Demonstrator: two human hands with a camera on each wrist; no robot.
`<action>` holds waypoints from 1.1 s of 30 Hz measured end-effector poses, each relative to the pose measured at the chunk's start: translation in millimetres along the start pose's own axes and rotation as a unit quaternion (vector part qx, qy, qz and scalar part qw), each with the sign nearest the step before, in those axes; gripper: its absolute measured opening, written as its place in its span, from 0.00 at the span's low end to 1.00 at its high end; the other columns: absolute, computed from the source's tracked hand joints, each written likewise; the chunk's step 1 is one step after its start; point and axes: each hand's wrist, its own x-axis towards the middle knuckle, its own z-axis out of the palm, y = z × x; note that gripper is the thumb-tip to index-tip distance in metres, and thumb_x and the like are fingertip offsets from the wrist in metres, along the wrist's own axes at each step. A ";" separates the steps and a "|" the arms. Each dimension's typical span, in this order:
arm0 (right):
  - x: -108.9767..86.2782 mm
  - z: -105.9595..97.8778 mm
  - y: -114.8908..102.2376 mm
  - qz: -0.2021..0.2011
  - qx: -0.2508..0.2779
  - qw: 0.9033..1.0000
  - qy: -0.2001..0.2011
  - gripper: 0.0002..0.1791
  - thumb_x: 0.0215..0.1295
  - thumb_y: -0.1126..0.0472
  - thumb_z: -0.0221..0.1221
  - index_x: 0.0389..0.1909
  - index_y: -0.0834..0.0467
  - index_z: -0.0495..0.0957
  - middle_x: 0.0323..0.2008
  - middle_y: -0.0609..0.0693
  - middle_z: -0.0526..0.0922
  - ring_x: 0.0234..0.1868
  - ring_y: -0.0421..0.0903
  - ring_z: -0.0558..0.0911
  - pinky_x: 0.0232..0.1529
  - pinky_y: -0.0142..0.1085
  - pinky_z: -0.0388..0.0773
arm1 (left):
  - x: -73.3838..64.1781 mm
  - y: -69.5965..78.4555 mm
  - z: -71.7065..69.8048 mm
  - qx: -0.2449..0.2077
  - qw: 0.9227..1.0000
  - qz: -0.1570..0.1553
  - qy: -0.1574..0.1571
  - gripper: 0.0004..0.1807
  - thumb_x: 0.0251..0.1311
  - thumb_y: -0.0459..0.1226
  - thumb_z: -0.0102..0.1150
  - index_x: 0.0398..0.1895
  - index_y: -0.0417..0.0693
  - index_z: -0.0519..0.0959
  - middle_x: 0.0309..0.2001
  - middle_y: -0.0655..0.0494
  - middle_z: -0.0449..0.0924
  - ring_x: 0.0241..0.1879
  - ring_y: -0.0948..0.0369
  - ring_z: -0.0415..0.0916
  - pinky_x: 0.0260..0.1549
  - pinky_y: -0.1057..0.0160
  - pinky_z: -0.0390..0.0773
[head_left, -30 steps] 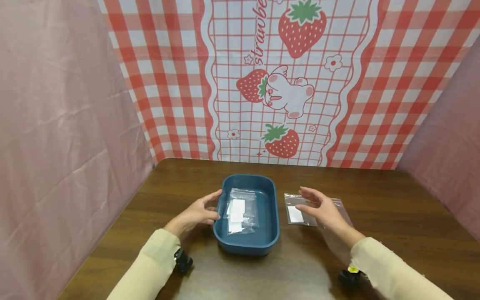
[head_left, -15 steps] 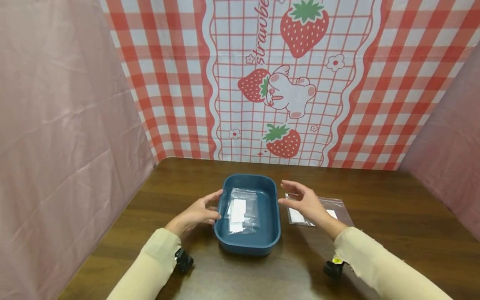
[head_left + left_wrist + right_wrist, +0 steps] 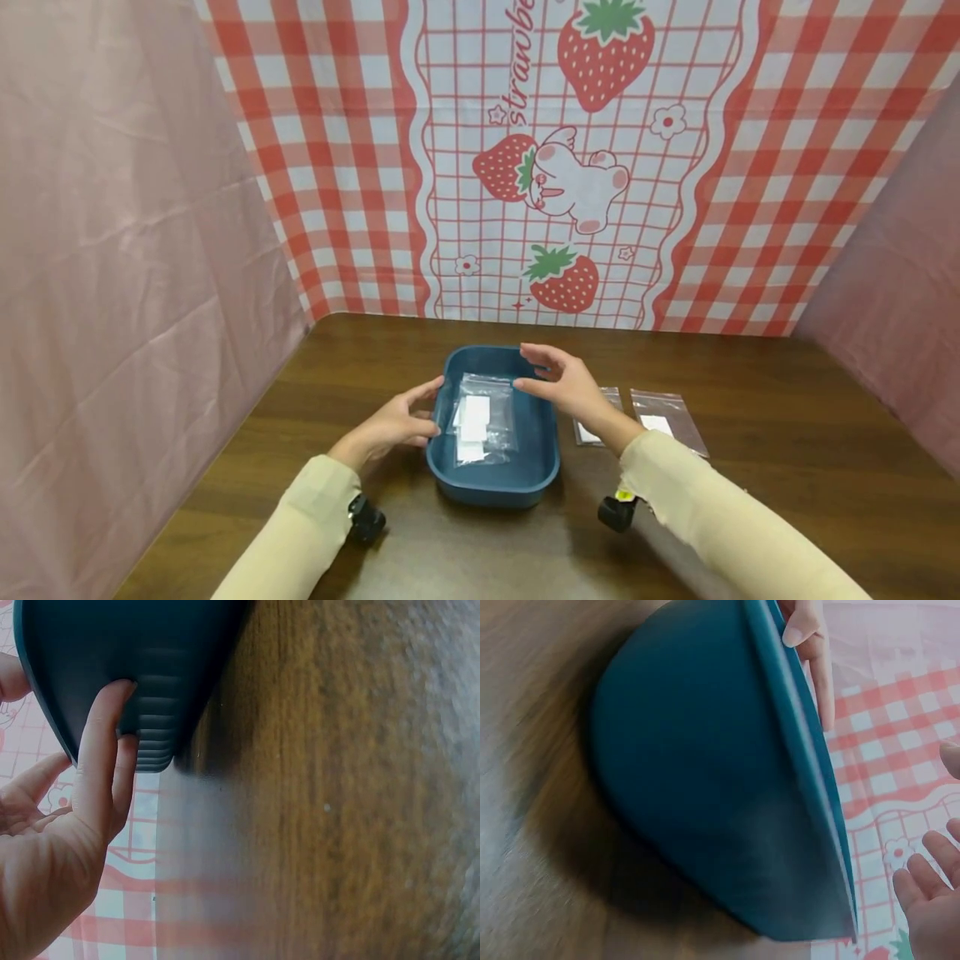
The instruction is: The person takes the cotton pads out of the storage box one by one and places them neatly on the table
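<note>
A blue plastic bin point(image 3: 495, 479) stands on the table. My left hand point(image 3: 390, 425) holds its left side, thumb at the rim and fingers against the outer wall in the left wrist view. Inside lie overlapping clear zip bags point(image 3: 501, 425) with white rectangular pieces in them. My right hand point(image 3: 566, 387) is over the bin's right rim, thumb and fingers spread with nothing between them. Past that hand, two more clear zip bags lie on the table. One zip bag point(image 3: 671, 404) shows a white piece; the other zip bag point(image 3: 611, 400) is partly hidden by the hand.
The brown wooden table point(image 3: 510, 558) spreads around the bin. Behind it hangs a red-and-white strawberry cloth point(image 3: 570, 192). Pink drapes point(image 3: 127, 275) flank both sides. A black wrist camera point(image 3: 617, 514) is under the right sleeve, another wrist camera point(image 3: 367, 518) under the left.
My right hand has moved left from above the table's zip bags to over the bin's right rim, uncovering the farther bag. My left hand has stayed at the bin, and the bags have not moved.
</note>
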 end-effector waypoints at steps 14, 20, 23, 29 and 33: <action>21.5 22.6 -46.8 0.040 0.004 0.999 -0.006 0.31 0.58 0.64 0.63 0.62 0.66 0.66 0.60 0.62 0.69 0.61 0.58 0.67 0.59 0.48 0.64 | 1.6 0.7 -0.2 -0.004 1.000 -0.007 0.007 0.45 0.48 0.23 0.57 0.72 0.50 0.55 0.67 0.41 0.55 0.53 0.45 0.70 0.35 0.54 0.79; 30.8 34.1 -51.3 0.056 0.014 0.998 -0.008 0.32 0.58 0.62 0.63 0.63 0.64 0.65 0.61 0.61 0.68 0.61 0.57 0.67 0.57 0.47 0.66 | 0.5 -0.8 -0.3 -0.013 1.000 -0.001 -0.001 0.45 0.47 0.23 0.57 0.72 0.49 0.54 0.66 0.39 0.56 0.53 0.45 0.70 0.35 0.54 0.79; 43.5 40.6 -34.3 0.055 0.012 0.998 -0.003 0.33 0.56 0.58 0.65 0.63 0.60 0.67 0.61 0.58 0.69 0.60 0.55 0.68 0.57 0.45 0.67 | -0.1 -0.9 -1.0 -0.014 1.000 -0.004 0.001 0.45 0.47 0.24 0.58 0.72 0.50 0.54 0.65 0.40 0.57 0.53 0.45 0.70 0.36 0.54 0.79; 62.0 47.6 -9.7 0.061 0.002 0.998 0.009 0.35 0.54 0.55 0.67 0.63 0.57 0.67 0.61 0.55 0.69 0.63 0.52 0.66 0.59 0.43 0.64 | 0.4 -0.8 -0.8 -0.016 1.000 -0.001 -0.001 0.45 0.48 0.23 0.57 0.72 0.49 0.54 0.65 0.41 0.57 0.52 0.45 0.71 0.34 0.55 0.79; 66.1 49.2 -3.7 0.075 -0.019 0.997 -0.008 0.36 0.53 0.55 0.67 0.63 0.57 0.66 0.61 0.55 0.70 0.62 0.55 0.66 0.57 0.46 0.67 | 0.8 0.2 -0.8 -0.015 1.000 -0.002 -0.001 0.45 0.48 0.24 0.57 0.72 0.50 0.54 0.65 0.41 0.58 0.52 0.46 0.71 0.34 0.55 0.79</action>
